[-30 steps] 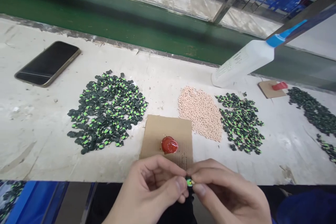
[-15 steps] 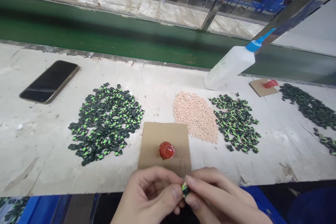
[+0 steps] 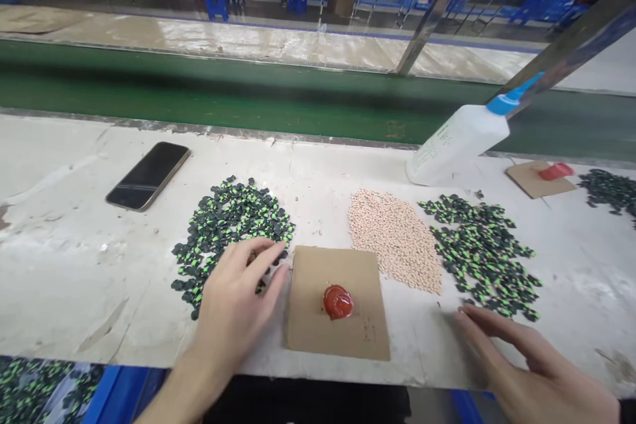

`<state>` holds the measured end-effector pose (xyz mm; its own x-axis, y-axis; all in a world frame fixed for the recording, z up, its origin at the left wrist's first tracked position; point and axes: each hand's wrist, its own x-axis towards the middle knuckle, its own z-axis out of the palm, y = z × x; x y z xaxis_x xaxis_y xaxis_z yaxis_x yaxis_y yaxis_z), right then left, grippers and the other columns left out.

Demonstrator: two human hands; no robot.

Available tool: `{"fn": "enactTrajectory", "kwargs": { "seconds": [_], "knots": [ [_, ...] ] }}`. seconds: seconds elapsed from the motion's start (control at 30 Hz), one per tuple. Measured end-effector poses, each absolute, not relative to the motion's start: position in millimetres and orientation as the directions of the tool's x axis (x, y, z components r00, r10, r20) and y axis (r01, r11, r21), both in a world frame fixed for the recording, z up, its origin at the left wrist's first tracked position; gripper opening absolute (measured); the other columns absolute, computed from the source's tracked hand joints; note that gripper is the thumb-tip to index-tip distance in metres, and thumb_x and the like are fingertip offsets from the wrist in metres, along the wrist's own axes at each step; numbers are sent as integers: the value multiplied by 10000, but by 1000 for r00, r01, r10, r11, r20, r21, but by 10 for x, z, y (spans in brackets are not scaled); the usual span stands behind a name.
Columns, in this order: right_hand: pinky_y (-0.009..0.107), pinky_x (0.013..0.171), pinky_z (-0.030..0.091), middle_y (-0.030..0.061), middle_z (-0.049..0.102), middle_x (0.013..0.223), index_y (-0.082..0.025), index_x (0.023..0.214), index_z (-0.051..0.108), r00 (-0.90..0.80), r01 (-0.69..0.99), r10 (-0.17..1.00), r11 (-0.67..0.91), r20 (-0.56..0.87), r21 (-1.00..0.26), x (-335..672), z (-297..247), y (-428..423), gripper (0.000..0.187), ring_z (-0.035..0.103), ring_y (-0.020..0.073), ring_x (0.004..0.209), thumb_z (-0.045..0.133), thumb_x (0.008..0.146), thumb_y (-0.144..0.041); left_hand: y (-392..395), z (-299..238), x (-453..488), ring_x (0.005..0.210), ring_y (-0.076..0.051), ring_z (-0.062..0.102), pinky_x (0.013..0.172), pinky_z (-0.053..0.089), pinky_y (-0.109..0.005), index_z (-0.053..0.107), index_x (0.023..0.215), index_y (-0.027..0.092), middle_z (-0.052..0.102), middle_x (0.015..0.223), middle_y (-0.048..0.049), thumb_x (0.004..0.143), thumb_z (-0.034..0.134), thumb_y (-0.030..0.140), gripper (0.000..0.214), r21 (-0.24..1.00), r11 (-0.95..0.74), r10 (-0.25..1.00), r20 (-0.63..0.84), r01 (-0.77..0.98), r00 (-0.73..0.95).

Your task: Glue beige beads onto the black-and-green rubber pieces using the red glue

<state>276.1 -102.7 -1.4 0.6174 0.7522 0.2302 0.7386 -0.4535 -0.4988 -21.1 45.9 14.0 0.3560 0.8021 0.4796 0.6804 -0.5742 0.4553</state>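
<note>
My left hand (image 3: 241, 295) reaches over the right side of the left pile of small dark pieces with bright green marks (image 3: 226, 212). Its fingers are apart, and nothing shows between them. My right hand (image 3: 531, 361) is beside the lower edge of a second pile of dark and green pieces (image 3: 484, 245). The tips of its thumb and forefinger come together; whatever they hold, if anything, is hidden. Between my hands lies a cardboard square (image 3: 308, 331) with a blob of glossy red paste (image 3: 338, 302). Beyond it, tiny pale pink beads (image 3: 392, 235) spread out.
A phone (image 3: 148, 175) lies at the left. A white bottle with a blue nozzle (image 3: 454, 142) leans at the back. Another cardboard piece (image 3: 529, 179) carries a red cap-like thing (image 3: 556, 171). Further dark pieces (image 3: 613, 191) lie far right, and a blue bin (image 3: 119, 391) sits below the table edge.
My hands were together at the front edge, pinching a small dark and green piece. They have parted, left hand to the left pile, right hand to the right pile. The view has shifted.
</note>
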Motion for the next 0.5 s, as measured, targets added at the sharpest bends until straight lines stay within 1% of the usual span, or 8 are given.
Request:
{"fn": "enactTrajectory", "kwargs": {
  "seconds": [0.1, 0.17, 0.23, 0.3, 0.37, 0.43, 0.5],
  "knots": [
    [441, 643, 628, 91, 842, 870, -235, 887, 803, 501, 853, 784, -376, 366, -363, 3032, -118, -991, 390, 810, 351, 781, 645, 918, -590, 719, 131, -229, 967, -366, 724, 802, 619, -511, 781, 1160, 129, 789, 1100, -190, 979, 606, 195, 261, 336, -601, 783, 429, 726, 450],
    [457, 639, 599, 121, 827, 831, -209, 872, 792, 435, 898, 761, -327, 481, -295, 3061, -116, -918, 388, 795, 363, 753, 616, 964, -542, 799, 149, -172, 1011, -388, 712, 827, 605, -541, 776, 1163, 131, 780, 1162, -205, 976, 581, 179, 274, 278, -619, 774, 375, 734, 511],
    [474, 668, 577, 160, 806, 804, -172, 853, 782, 339, 940, 740, -243, 581, -240, 3015, -76, -807, 310, 770, 366, 728, 640, 986, -412, 835, 163, -121, 974, -375, 714, 804, 600, -524, 791, 1083, 152, 792, 1121, -185, 984, 522, 159, 286, 248, -638, 762, 333, 729, 555],
    [475, 703, 577, 175, 798, 821, -155, 874, 778, 234, 969, 736, -125, 635, -212, 2938, -28, -657, 233, 754, 347, 740, 646, 990, -307, 855, 159, -109, 893, -341, 716, 761, 597, -482, 796, 996, 171, 803, 1020, -155, 999, 449, 143, 348, 242, -651, 754, 312, 720, 577],
    [462, 748, 596, 163, 808, 910, -168, 949, 780, 163, 976, 767, -33, 621, -215, 2856, 5, -471, 212, 753, 322, 816, 627, 1001, -305, 872, 138, -136, 868, -332, 717, 751, 594, -464, 795, 976, 164, 803, 969, -149, 1017, 412, 152, 385, 252, -654, 753, 311, 713, 580],
    [472, 814, 602, 159, 805, 1042, -186, 1041, 780, 104, 976, 829, 20, 549, -217, 2773, 20, -265, 249, 741, 318, 942, 576, 1025, -329, 892, 114, -182, 872, -339, 721, 764, 593, -472, 795, 990, 157, 808, 971, -154, 1034, 418, 190, 381, 272, -649, 758, 319, 711, 569],
    [481, 854, 591, 157, 788, 1124, -187, 1125, 772, 55, 975, 881, 53, 470, -214, 2692, 23, -66, 274, 719, 320, 1012, 536, 1039, -296, 908, 103, -224, 877, -349, 725, 775, 592, -483, 797, 992, 167, 815, 973, -152, 1038, 445, 233, 361, 302, -637, 768, 330, 710, 549]
  ]
}}
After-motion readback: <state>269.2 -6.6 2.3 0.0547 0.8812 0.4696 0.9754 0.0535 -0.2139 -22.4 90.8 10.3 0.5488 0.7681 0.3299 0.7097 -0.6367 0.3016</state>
